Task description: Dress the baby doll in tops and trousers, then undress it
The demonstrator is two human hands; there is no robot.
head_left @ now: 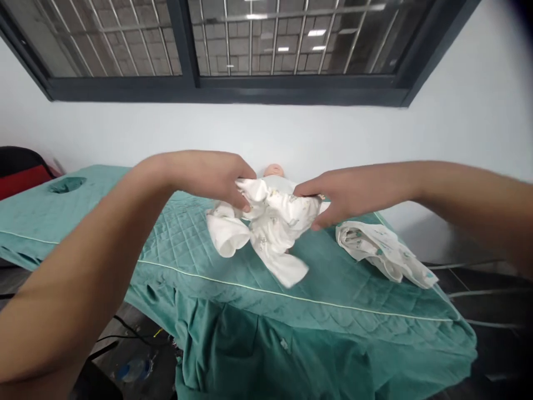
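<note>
A white baby garment [275, 219] with a small print hangs bunched between my two hands above the green bed. Two wide, tube-like ends droop from it toward me. My left hand [231, 180] pinches its upper left edge between thumb and fingers. On the other side, my right hand [333, 194] grips the upper right edge. Just behind the garment lies a doll [273, 170]; its head and a pale-clothed upper part show, and the rest is hidden by the cloth.
The bed has a quilted green cover [183, 233] with a face hole [67, 185] at the left. A folded printed cloth [385, 253] lies at its right end. A white wall and barred window [291, 89] stand behind. Cables [133, 333] run across the floor.
</note>
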